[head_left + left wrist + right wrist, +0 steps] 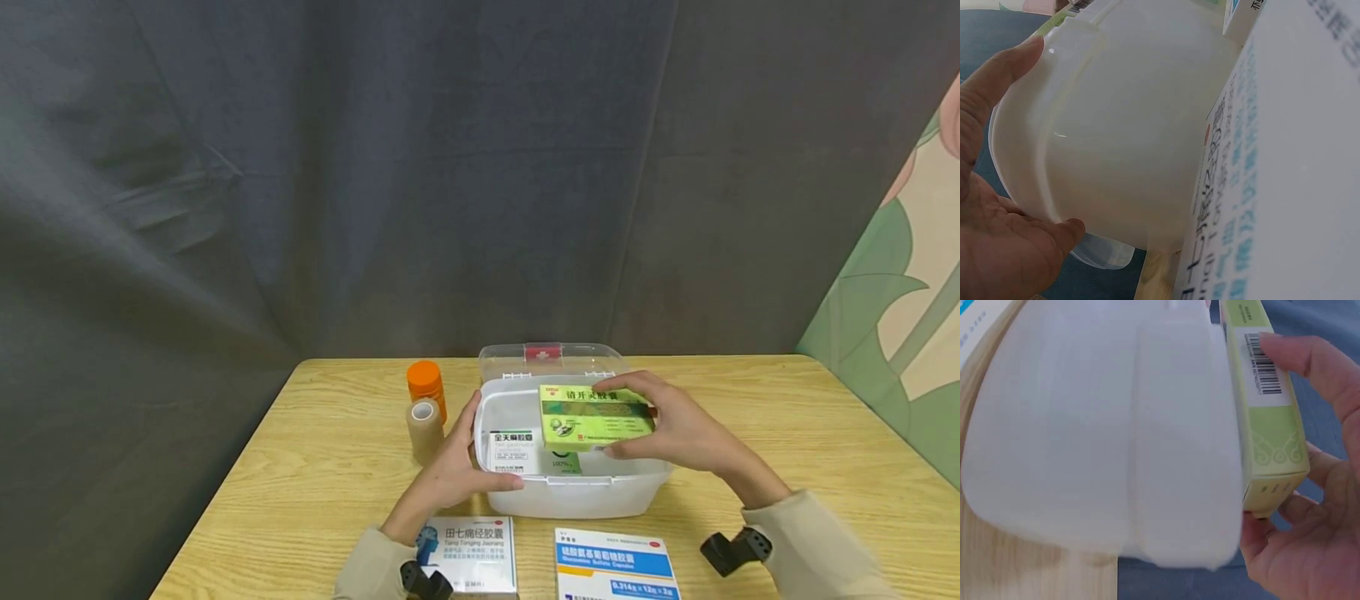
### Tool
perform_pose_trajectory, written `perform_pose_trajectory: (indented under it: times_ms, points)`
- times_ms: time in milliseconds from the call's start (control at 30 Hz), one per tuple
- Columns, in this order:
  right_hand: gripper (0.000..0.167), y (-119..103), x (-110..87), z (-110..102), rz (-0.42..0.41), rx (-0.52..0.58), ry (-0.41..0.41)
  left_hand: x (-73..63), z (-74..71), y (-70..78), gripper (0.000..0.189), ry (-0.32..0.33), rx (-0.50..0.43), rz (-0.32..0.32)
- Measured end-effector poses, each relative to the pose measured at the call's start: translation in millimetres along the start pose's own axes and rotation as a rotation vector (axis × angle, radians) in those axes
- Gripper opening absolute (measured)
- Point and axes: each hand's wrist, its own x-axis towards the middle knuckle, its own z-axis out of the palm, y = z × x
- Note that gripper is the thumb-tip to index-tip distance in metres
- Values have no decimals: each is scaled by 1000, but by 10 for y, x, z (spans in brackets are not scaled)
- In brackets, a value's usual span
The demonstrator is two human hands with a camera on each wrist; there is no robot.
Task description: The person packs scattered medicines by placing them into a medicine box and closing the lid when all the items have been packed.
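My right hand (671,421) holds a green medicine box (592,425) at its right end, thumb on the near edge and fingers on the far edge. The green box is tilted over the opening of a white plastic storage box (577,497); its barcode side shows in the right wrist view. With thumb and fingers spread around the left corner, my left hand (450,467) steadies the storage box at its rim. Inside lie a white medicine box (513,452) and a green-and-white package (564,463), partly hidden beneath the held one.
Left of the storage box stand an orange-capped bottle (425,382) and a tan bandage roll (425,437). Its clear lid (577,358) hangs open behind. In front, two flat medicine boxes lie on the wooden table (300,483): one white (480,554), one blue-and-white (615,562).
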Motion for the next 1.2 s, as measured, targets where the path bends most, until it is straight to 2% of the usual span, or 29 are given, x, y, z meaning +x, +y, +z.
perform_pose_trajectory:
  times_ms: [267,733,1200]
  points:
    - [71,-26,75,121,22,-29,14,-8,5,25,124,15,-3,-2]
    - [69,-46,199,328,7,-70,-7,-2,-3,18,122,2,-14,-6]
    - [71,-122,316,481,67,-164,-115,8,-20,-4,122,-20,-41,11]
